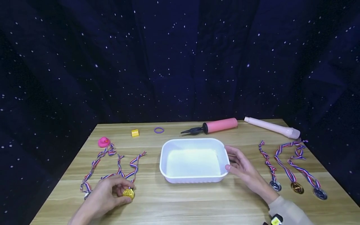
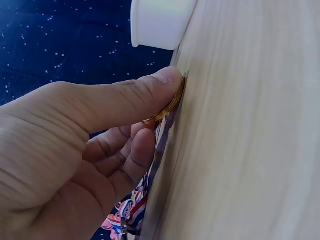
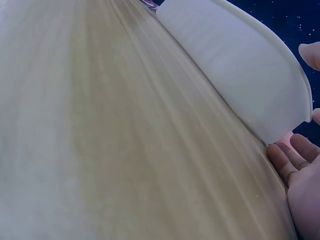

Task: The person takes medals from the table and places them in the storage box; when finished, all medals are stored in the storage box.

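My left hand (image 1: 105,195) is low over the table at the left, with its thumb and fingertips on the gold medal (image 1: 128,194). In the left wrist view the thumb lies on the edge of that medal (image 2: 170,107), tilted against the tabletop. Its striped ribbon (image 1: 135,167) trails away to the back. A white plastic tub (image 1: 194,180) stands upright at mid-table, with nothing visible inside. Beside its right end is my right hand (image 1: 243,172), fingers loosely bent along the wall and thumb by the rim. The right wrist view shows these fingers (image 3: 282,162) at the tub's lower corner.
Left of my left hand lies a silver medal (image 1: 87,195), and a pink rubber duck (image 1: 104,142) sits behind. A yellow block (image 1: 135,132), purple ring (image 1: 158,130), pink hand pump (image 1: 222,125) and pale pink tube (image 1: 271,126) line the back. Three ribboned medals (image 1: 297,187) lie right.
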`<move>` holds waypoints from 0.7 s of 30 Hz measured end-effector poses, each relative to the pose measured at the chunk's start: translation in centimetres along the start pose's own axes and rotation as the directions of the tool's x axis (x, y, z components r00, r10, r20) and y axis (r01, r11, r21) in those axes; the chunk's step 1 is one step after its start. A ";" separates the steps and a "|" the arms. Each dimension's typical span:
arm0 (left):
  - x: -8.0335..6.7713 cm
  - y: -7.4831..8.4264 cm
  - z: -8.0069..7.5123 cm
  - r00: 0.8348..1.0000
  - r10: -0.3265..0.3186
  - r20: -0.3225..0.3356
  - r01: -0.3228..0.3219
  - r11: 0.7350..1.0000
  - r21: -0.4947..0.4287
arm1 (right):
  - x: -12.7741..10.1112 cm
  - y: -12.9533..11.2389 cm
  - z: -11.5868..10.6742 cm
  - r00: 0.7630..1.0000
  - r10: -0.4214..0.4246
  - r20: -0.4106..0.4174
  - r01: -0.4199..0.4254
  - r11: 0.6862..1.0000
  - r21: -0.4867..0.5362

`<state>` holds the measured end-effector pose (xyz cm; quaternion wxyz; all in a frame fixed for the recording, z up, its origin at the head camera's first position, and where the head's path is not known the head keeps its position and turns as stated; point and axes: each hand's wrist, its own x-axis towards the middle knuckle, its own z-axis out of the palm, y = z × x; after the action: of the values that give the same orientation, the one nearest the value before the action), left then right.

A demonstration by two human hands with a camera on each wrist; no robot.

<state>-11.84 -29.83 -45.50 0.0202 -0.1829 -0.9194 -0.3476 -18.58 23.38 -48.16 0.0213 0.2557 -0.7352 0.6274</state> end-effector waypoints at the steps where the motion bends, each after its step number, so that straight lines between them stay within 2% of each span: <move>1: 0.0 0.0 0.0 1.000 0.000 -0.001 0.000 1.000 -0.009 | 0.0 0.0 0.0 1.000 0.002 0.000 -0.002 1.000 -0.002; 5: 0.1 -0.2 0.1 1.000 -0.008 0.007 0.008 0.997 -0.073 | 0.0 0.1 -0.1 1.000 -0.002 0.001 0.002 1.000 -0.007; 10: 0.0 -0.4 0.1 0.998 -0.047 0.032 0.052 0.982 -0.182 | 0.0 0.2 -0.1 1.000 0.000 0.007 0.000 1.000 -0.005; 17: 0.1 -0.5 -0.1 0.998 -0.061 0.029 0.065 0.981 -0.183 | 0.1 0.1 -0.3 1.000 0.008 0.010 -0.008 1.000 -0.006; 21: 0.1 -0.4 0.0 0.993 -0.110 0.034 0.115 0.968 -0.223 | 0.1 0.0 -0.2 1.000 0.013 0.010 -0.012 1.000 -0.012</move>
<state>-12.05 -30.09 -45.73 -0.0301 -0.1355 -0.8832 -0.4480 -18.75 23.58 -48.12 0.0153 0.2541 -0.7408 0.6217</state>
